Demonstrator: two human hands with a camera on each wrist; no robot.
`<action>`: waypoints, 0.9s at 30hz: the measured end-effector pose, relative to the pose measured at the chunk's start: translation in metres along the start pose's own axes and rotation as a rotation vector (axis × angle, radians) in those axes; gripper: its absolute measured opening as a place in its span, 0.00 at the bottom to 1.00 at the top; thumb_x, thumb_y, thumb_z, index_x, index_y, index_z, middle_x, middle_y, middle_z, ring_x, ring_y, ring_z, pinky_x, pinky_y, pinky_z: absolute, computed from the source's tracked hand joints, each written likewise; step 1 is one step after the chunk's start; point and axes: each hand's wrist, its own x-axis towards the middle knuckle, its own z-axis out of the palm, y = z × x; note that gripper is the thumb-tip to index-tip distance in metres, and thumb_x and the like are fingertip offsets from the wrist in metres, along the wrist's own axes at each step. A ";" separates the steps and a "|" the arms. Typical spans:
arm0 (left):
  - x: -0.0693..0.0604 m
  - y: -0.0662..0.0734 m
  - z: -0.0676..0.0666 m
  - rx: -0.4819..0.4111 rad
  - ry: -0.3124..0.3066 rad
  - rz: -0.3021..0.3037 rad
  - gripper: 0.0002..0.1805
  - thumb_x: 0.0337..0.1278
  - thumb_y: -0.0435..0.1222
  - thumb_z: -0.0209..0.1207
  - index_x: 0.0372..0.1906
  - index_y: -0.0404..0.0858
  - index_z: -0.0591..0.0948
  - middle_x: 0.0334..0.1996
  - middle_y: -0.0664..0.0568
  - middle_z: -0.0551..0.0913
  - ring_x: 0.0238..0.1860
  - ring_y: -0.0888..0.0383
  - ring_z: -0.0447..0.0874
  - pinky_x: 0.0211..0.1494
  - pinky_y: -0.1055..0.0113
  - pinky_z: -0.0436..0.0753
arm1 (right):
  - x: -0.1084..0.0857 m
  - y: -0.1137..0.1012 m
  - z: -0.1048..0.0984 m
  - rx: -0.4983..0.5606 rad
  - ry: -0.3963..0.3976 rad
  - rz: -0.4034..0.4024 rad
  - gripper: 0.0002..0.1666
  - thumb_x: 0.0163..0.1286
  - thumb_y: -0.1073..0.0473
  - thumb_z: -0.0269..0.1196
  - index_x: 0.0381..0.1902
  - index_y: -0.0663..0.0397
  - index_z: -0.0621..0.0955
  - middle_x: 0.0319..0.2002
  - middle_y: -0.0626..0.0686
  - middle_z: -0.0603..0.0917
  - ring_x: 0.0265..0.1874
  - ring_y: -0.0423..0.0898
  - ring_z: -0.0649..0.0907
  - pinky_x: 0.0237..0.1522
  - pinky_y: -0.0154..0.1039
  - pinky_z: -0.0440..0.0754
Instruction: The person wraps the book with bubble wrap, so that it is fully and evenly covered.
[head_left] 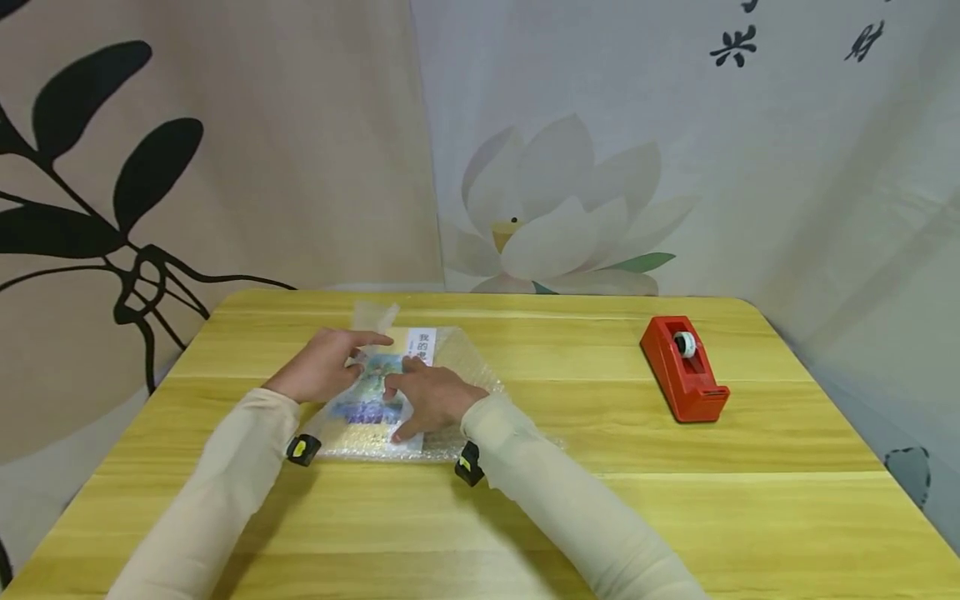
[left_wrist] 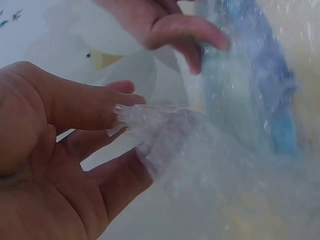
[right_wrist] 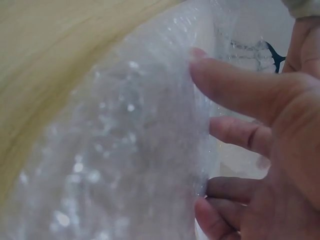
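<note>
A book [head_left: 367,411] with a blue and purple picture and a white title strip lies on the table, under and among clear bubble wrap [head_left: 467,358]. My left hand [head_left: 324,367] is at the book's left side. In the left wrist view, its thumb and fingers pinch a gathered edge of the bubble wrap [left_wrist: 175,135]. My right hand [head_left: 437,395] rests over the book's right part with fingers spread, touching the wrapped surface. The right wrist view has that hand's thumb and fingertips against the bubble wrap [right_wrist: 110,150]; the book's underside is hidden.
A red tape dispenser [head_left: 684,371] with a small roll stands at the right of the wooden table [head_left: 675,517]. Behind the table's far edge hangs a curtain [head_left: 562,75] printed with a lotus flower and dark leaves. Both wrists carry small black cameras.
</note>
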 end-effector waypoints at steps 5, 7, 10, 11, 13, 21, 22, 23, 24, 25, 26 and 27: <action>0.008 0.004 0.008 0.026 -0.039 -0.023 0.32 0.54 0.17 0.54 0.66 0.35 0.77 0.55 0.34 0.84 0.21 0.59 0.68 0.35 0.67 0.76 | 0.000 -0.001 0.000 -0.011 0.004 -0.014 0.32 0.60 0.39 0.72 0.60 0.33 0.76 0.82 0.55 0.52 0.81 0.53 0.54 0.73 0.52 0.72; 0.011 0.006 0.012 0.055 -0.038 -0.022 0.33 0.51 0.16 0.53 0.65 0.35 0.78 0.55 0.35 0.85 0.22 0.59 0.68 0.38 0.65 0.77 | -0.001 -0.001 0.000 -0.005 0.008 -0.013 0.32 0.60 0.39 0.72 0.60 0.33 0.76 0.82 0.55 0.52 0.81 0.53 0.55 0.72 0.52 0.72; 0.014 0.009 0.017 0.105 -0.041 -0.011 0.35 0.47 0.16 0.56 0.66 0.36 0.77 0.57 0.36 0.84 0.27 0.55 0.76 0.41 0.60 0.80 | -0.001 0.000 0.001 -0.003 0.014 -0.015 0.33 0.60 0.39 0.72 0.61 0.34 0.76 0.81 0.55 0.54 0.81 0.53 0.56 0.72 0.52 0.73; 0.015 0.010 0.019 0.126 -0.046 -0.005 0.36 0.47 0.17 0.58 0.67 0.37 0.76 0.58 0.36 0.84 0.30 0.54 0.78 0.44 0.58 0.82 | -0.001 0.001 0.001 -0.005 0.017 -0.017 0.33 0.60 0.39 0.72 0.62 0.34 0.76 0.81 0.55 0.55 0.80 0.54 0.59 0.71 0.52 0.73; 0.015 0.011 0.021 0.132 -0.087 0.008 0.35 0.51 0.20 0.61 0.68 0.38 0.75 0.51 0.39 0.87 0.32 0.54 0.80 0.43 0.57 0.82 | -0.001 0.001 0.003 -0.006 0.022 -0.025 0.36 0.60 0.39 0.72 0.64 0.35 0.75 0.80 0.54 0.58 0.76 0.53 0.66 0.70 0.51 0.75; 0.007 -0.004 0.002 -0.196 -0.389 0.039 0.17 0.73 0.32 0.47 0.61 0.39 0.59 0.56 0.36 0.78 0.48 0.44 0.83 0.53 0.51 0.81 | -0.001 0.003 0.003 -0.009 0.031 -0.053 0.39 0.61 0.39 0.72 0.68 0.37 0.73 0.73 0.51 0.70 0.71 0.49 0.72 0.68 0.47 0.76; 0.006 -0.008 0.000 -0.235 -0.409 0.036 0.17 0.73 0.30 0.45 0.62 0.37 0.59 0.60 0.32 0.75 0.56 0.39 0.81 0.61 0.46 0.79 | -0.001 0.004 0.004 -0.011 0.038 -0.060 0.36 0.61 0.40 0.72 0.65 0.36 0.75 0.70 0.51 0.72 0.67 0.48 0.75 0.65 0.45 0.78; 0.005 -0.011 -0.001 -0.256 -0.419 0.031 0.19 0.73 0.29 0.43 0.64 0.36 0.60 0.67 0.30 0.70 0.65 0.35 0.75 0.68 0.42 0.74 | -0.001 0.004 0.004 -0.004 0.043 -0.063 0.34 0.61 0.40 0.72 0.63 0.36 0.76 0.68 0.51 0.74 0.65 0.47 0.76 0.64 0.45 0.78; 0.005 -0.015 -0.002 -0.265 -0.421 0.028 0.20 0.73 0.28 0.43 0.66 0.34 0.61 0.71 0.29 0.66 0.71 0.33 0.68 0.73 0.39 0.68 | -0.002 0.005 0.004 0.005 0.040 -0.060 0.34 0.61 0.40 0.72 0.63 0.35 0.76 0.68 0.50 0.74 0.65 0.47 0.76 0.65 0.45 0.78; 0.004 -0.018 -0.002 -0.251 -0.417 0.029 0.22 0.73 0.27 0.43 0.68 0.33 0.63 0.73 0.29 0.64 0.74 0.32 0.63 0.75 0.38 0.66 | -0.002 0.005 0.005 0.015 0.035 -0.055 0.33 0.61 0.40 0.72 0.63 0.34 0.76 0.69 0.50 0.73 0.67 0.48 0.75 0.66 0.46 0.77; 0.003 -0.021 -0.001 -0.218 -0.409 0.035 0.24 0.72 0.26 0.45 0.70 0.33 0.64 0.73 0.30 0.65 0.74 0.32 0.64 0.74 0.38 0.67 | -0.003 0.005 0.005 0.024 0.027 -0.049 0.33 0.62 0.40 0.71 0.64 0.33 0.75 0.71 0.51 0.71 0.68 0.49 0.74 0.67 0.47 0.76; 0.003 -0.023 0.000 -0.176 -0.401 0.039 0.27 0.70 0.24 0.47 0.72 0.34 0.65 0.73 0.31 0.65 0.68 0.33 0.72 0.71 0.39 0.71 | -0.003 0.005 0.005 0.027 0.019 -0.044 0.33 0.62 0.40 0.71 0.65 0.32 0.74 0.73 0.51 0.69 0.70 0.50 0.73 0.68 0.49 0.75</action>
